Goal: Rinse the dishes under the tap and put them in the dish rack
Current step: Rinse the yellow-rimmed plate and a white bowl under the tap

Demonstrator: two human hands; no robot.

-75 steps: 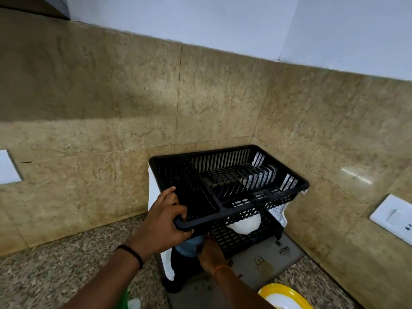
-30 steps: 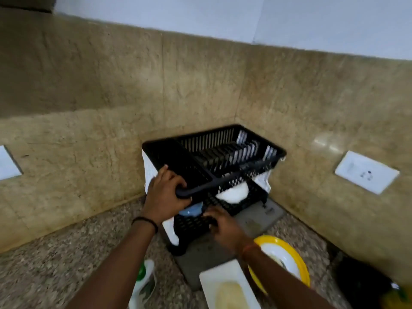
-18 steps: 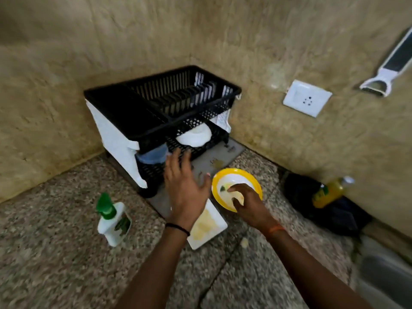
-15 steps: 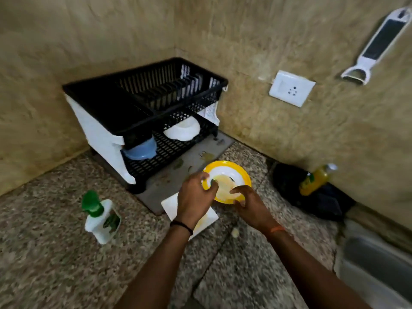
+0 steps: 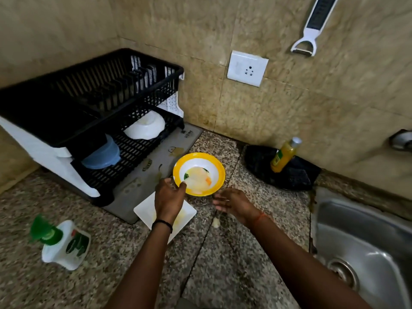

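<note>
A yellow-rimmed white bowl [image 5: 199,173] with food smears is tilted above the counter, and my left hand [image 5: 168,199] grips its near-left rim. My right hand [image 5: 231,202] hovers just right of the bowl with fingers spread, holding nothing. Beneath my left hand lies a square white plate [image 5: 147,214] with yellowish residue. The black two-tier dish rack [image 5: 93,97] stands in the corner at left; its lower tier holds an upturned white bowl [image 5: 145,128] and a blue bowl [image 5: 102,155]. The steel sink [image 5: 365,248] is at right; no tap shows.
A green-capped soap bottle [image 5: 63,243] stands at near left. A yellow bottle [image 5: 284,156] leans on a black pan [image 5: 281,167] by the wall. A grey mat [image 5: 156,166] lies under the rack. A wall socket [image 5: 247,68] and a hanging peeler [image 5: 312,30] are above.
Both hands left the dish rack and came to the yellow-rimmed bowl. My left hand has taken its rim and lifted it; my right hand has let go and drawn slightly right.
</note>
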